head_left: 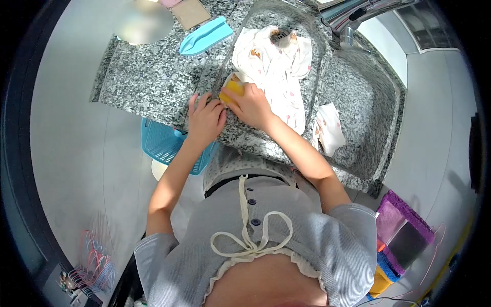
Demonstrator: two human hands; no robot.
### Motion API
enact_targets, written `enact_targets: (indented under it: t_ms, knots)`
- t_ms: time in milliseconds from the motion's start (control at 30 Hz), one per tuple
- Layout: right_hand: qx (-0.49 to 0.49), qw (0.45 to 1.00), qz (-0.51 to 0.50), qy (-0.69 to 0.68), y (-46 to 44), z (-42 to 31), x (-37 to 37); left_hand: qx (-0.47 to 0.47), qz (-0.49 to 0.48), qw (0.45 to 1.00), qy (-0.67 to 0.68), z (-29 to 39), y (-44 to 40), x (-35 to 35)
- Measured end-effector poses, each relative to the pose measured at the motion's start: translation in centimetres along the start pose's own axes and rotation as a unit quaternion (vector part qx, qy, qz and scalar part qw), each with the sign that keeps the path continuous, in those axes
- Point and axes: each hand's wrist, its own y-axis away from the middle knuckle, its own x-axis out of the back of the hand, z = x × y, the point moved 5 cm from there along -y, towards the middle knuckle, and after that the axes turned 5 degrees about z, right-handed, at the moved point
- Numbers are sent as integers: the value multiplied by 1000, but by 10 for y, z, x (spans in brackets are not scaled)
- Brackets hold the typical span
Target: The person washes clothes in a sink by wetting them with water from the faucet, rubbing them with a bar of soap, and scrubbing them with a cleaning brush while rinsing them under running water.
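Note:
My right hand [254, 106] is closed around a yellow block [232, 92] that looks like a bar of soap, at the left rim of the granite sink. Close by on the stone, my left hand [205, 122] lies with its fingers stretched out and slightly apart, fingertips near the block. A white garment [281, 77] with small pink marks and brown stains spreads down the left basin, just past my right hand. Part of the drain [279, 35] shows at its top. The yellow block's lower part is hidden by my fingers.
A blue scrubbing brush [206, 37] lies on the counter near a brown flat piece [191, 13] and a blurred round object [144, 21]. Another stained white cloth [329, 129] hangs over the divider into the right basin. A tap [348, 15] juts in above; a blue basket [158, 142] stands below.

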Motion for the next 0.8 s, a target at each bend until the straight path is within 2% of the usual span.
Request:
enact_targets:
  t_ms: [133, 333, 367, 500, 600, 633, 700, 800]
  knots:
    - [-18, 997, -66, 27, 4, 3, -1, -24, 2, 999, -24, -2, -3, -2]
    - [-13, 996, -71, 44, 51, 23, 26, -43, -2, 999, -18, -4, -5, -4]
    - [-37, 994, -93, 40, 58, 27, 31, -46, -9, 999, -23, -4, -7, -3]
    - [-68, 993, -75, 68, 78, 38, 43, -53, -54, 997, -12, 3, -23, 2]
    - [-122, 988, -52, 79, 73, 25, 35, -115, 7, 985, 128, 14, -29, -20]
    - [-123, 989, -21, 78, 71, 21, 34, -133, -30, 984, 118, 15, -27, -27]
    - [-146, 985, -39, 81, 72, 23, 32, -169, -105, 975, 95, 17, -26, -36]
    - [-161, 979, -39, 116, 82, 28, 36, -189, -153, 969, 41, 10, -31, -31]
